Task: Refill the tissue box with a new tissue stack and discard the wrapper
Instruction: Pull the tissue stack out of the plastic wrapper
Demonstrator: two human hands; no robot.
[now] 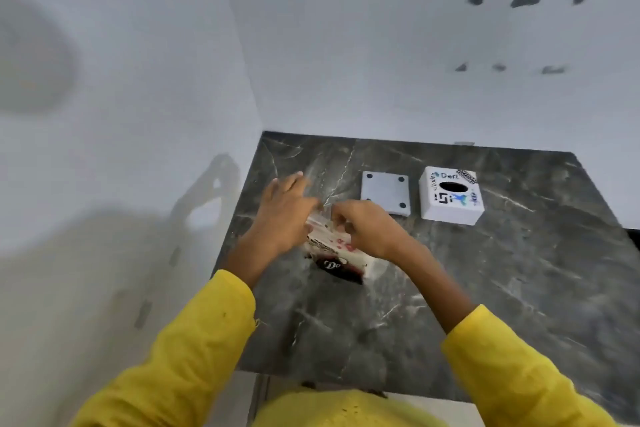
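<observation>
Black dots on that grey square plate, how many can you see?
3 clearly, at corners of the plate: far left, far right, near right. A fourth, at the near left corner, is mostly hidden by the right hand.

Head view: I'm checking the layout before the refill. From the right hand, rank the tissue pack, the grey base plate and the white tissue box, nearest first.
1. Tissue pack: under the right hand, touching it.
2. Grey base plate: just beyond the hand, slightly right.
3. White tissue box: farthest, right of the plate.
</observation>
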